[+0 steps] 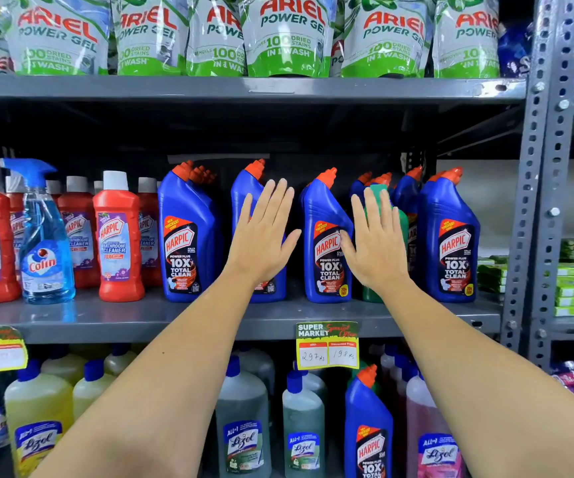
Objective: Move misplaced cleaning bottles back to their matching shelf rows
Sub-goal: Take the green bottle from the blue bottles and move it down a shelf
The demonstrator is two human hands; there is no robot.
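**Operator:** Right, both of my hands are up at the middle shelf, flat and spread, holding nothing. My left hand lies palm-forward over one blue Harpic bottle, fingers straight and slightly fanned. My right hand is just as open, its fingers laid across the green bottle that stands among the blue ones. Whether either palm actually presses on plastic, I cannot tell.

**Observer:** So the green one is the stray?

**Operator:** I judge so. It sits directly behind my right fingers, with a blue Harpic between my two hands and another just right of my right hand. To do this well I would curl the right fingers round the green bottle's neck, steady the blue neighbour with my left, and lift straight out so nothing in the row tips.

**Observer:** Anything else out of place?

**Operator:** Below my right forearm, a blue Harpic bottle stands on the lower shelf among the Lizol bottles; it looks misplaced too. Far left of my left hand, a Colin spray stands in front of the red Harpic bottles. Above my hands hang the Ariel pouches.
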